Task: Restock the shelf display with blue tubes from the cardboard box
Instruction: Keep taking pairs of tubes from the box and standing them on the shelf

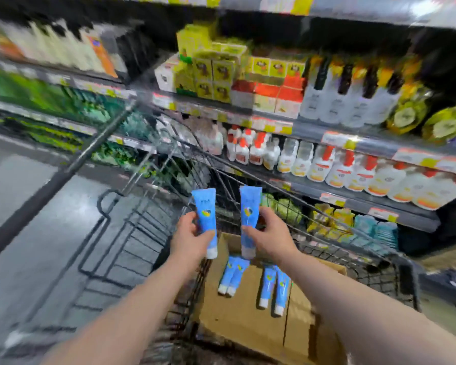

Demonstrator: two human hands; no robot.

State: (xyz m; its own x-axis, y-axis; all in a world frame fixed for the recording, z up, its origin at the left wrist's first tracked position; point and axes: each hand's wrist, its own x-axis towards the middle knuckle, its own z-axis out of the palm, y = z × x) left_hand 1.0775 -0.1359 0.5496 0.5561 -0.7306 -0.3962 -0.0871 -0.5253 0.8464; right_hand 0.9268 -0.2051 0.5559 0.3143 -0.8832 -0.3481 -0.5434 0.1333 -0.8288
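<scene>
My left hand [191, 239] grips one blue tube [206, 206], held upright with its white cap down. Another blue tube [250, 204] stands the same way in my right hand [267, 237]. Both hands hover above the open cardboard box [237, 317], which sits inside a wire shopping cart. Several more blue tubes lie in the box, one pair [233, 276] on the left and one pair [274, 288] on the right. The shelf display [353, 198] rises just beyond the cart. The whole view is blurred by motion.
The black wire cart [132, 233] surrounds the box and stands against the shelves. White bottles with red caps [327, 167] fill the middle shelf, yellow boxes [213, 72] the one above. Grey aisle floor [19, 185] lies to the left.
</scene>
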